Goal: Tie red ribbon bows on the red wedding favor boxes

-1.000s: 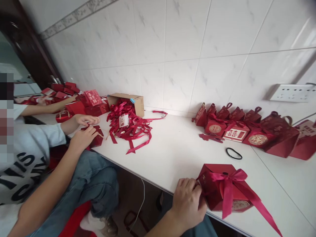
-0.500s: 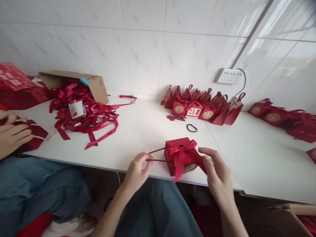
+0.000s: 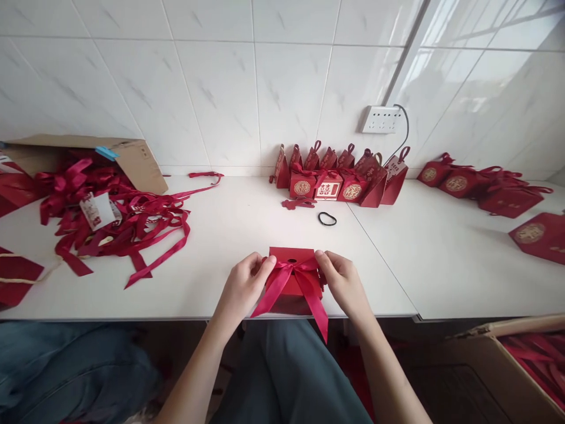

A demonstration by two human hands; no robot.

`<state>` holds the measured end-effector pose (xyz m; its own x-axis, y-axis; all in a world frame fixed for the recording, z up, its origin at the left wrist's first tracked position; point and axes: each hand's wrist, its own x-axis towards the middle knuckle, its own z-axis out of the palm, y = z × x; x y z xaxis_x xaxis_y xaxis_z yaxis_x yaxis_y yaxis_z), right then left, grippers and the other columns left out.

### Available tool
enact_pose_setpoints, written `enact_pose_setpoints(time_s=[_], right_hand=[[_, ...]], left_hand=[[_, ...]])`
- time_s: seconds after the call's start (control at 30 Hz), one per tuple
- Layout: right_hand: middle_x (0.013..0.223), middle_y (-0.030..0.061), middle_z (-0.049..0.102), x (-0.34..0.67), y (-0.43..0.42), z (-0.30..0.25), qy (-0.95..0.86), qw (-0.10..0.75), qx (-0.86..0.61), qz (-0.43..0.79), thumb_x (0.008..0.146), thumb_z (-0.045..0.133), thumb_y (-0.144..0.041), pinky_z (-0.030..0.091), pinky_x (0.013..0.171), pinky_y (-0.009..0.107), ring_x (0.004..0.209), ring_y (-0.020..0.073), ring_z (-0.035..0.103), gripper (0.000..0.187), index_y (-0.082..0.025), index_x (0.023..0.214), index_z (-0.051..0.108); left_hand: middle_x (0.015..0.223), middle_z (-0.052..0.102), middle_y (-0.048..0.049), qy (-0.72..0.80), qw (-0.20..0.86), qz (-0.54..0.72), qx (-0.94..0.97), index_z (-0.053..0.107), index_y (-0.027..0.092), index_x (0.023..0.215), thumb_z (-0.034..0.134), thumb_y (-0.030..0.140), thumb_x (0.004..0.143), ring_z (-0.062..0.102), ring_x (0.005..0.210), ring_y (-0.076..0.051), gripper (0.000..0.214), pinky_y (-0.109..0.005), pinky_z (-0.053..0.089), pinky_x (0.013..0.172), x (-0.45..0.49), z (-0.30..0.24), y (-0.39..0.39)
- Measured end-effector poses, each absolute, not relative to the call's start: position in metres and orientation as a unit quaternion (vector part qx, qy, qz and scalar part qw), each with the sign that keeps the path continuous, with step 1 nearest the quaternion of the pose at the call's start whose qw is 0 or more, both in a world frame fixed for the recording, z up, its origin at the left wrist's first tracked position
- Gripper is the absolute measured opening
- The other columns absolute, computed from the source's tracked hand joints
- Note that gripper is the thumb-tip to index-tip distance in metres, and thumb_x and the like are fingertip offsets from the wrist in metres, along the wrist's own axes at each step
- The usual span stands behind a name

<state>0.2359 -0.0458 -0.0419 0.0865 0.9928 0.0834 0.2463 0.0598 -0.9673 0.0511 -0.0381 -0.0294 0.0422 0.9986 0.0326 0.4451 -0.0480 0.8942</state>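
Observation:
A small red gift box [image 3: 282,301] stands at the front edge of the white table, its front face toward me. Across its top lies a shiny red ribbon [image 3: 314,300] tied in a bow, with two tails hanging down the front. My left hand [image 3: 247,282] pinches the bow's left loop between thumb and fingers. On the other side, my right hand [image 3: 342,281] pinches the right loop. A dark round hole shows in the box top just behind the knot. The box's cord handle is not clearly visible.
Red ribbons [image 3: 154,244] spill from a cardboard box [image 3: 152,168] at left. Finished-looking red boxes [image 3: 302,187] line the wall, with more boxes [image 3: 459,184] at right. A black elastic band [image 3: 327,219] lies behind my box. An open carton [image 3: 477,365] sits below right.
My left hand has let go of the cord and taken the bow's left loop; my right hand now holds the right loop. The box has turned to face me, and the view has shifted right.

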Motion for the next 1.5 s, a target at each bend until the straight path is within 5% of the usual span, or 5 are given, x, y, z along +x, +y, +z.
enact_pose_setpoints(time_s=[0.37, 0.53, 0.7, 1.13, 1.5], right_hand=[[0.052, -0.0059, 0.031, 0.230, -0.050, -0.065, -0.432, 0.588, -0.463, 0.504, 0.084, 0.056, -0.045, 0.028, 0.045, 0.021, 0.047, 0.0075, 0.029, 0.046, -0.019, 0.053, 0.034], [0.082, 0.0010, 0.055, 0.241, -0.049, -0.076, -0.488, 0.625, -0.432, 0.430, 0.083, 0.058, -0.052, 0.047, 0.067, 0.025, 0.076, 0.0146, 0.056, 0.030, -0.022, 0.085, 0.056], [0.149, 0.0088, 0.025, 0.253, -0.053, -0.087, -0.625, 0.515, -0.381, 0.446, 0.060, 0.069, -0.069, 0.036, 0.106, 0.046, 0.137, 0.0302, 0.026, 0.103, -0.032, 0.143, 0.022], [0.142, 0.0070, 0.037, 0.253, -0.058, -0.084, -0.679, 0.468, -0.406, 0.393, 0.068, 0.073, -0.055, 0.043, 0.103, 0.041, 0.127, 0.0284, 0.043, 0.095, -0.032, 0.145, 0.022], [0.138, 0.0101, 0.041, 0.251, -0.061, -0.084, -0.691, 0.505, -0.402, 0.327, 0.067, 0.070, -0.061, 0.046, 0.098, 0.044, 0.125, 0.0313, 0.045, 0.095, -0.029, 0.144, 0.026]], left_hand=[[0.053, 0.030, 0.0062, 0.515, 0.445, 0.517, 0.519, 0.035, 0.019, 0.058, 0.052, 0.039, 0.083, 0.029, 0.049, -0.007, 0.037, -0.019, 0.026, 0.046, 0.064, -0.056, -0.047], [0.056, 0.038, 0.0053, 0.533, 0.433, 0.502, 0.525, 0.045, 0.018, 0.064, 0.053, 0.037, 0.082, 0.036, 0.051, -0.008, 0.027, -0.019, 0.031, 0.048, 0.062, -0.049, -0.048], [0.066, 0.049, 0.0039, 0.581, 0.357, 0.467, 0.563, 0.050, 0.020, 0.075, 0.056, 0.034, 0.082, 0.045, 0.055, -0.009, 0.017, -0.019, 0.036, 0.048, 0.062, -0.037, -0.055], [0.090, 0.043, -0.0032, 0.466, 0.057, 0.478, 0.742, 0.061, 0.020, 0.084, 0.059, -0.001, 0.074, 0.051, 0.095, -0.018, 0.024, -0.032, 0.050, 0.081, 0.080, -0.035, -0.084], [0.084, 0.039, -0.0016, 0.448, 0.009, 0.516, 0.730, 0.063, 0.020, 0.080, 0.053, -0.005, 0.069, 0.047, 0.091, -0.018, 0.029, -0.046, 0.047, 0.094, 0.092, -0.047, -0.093]])
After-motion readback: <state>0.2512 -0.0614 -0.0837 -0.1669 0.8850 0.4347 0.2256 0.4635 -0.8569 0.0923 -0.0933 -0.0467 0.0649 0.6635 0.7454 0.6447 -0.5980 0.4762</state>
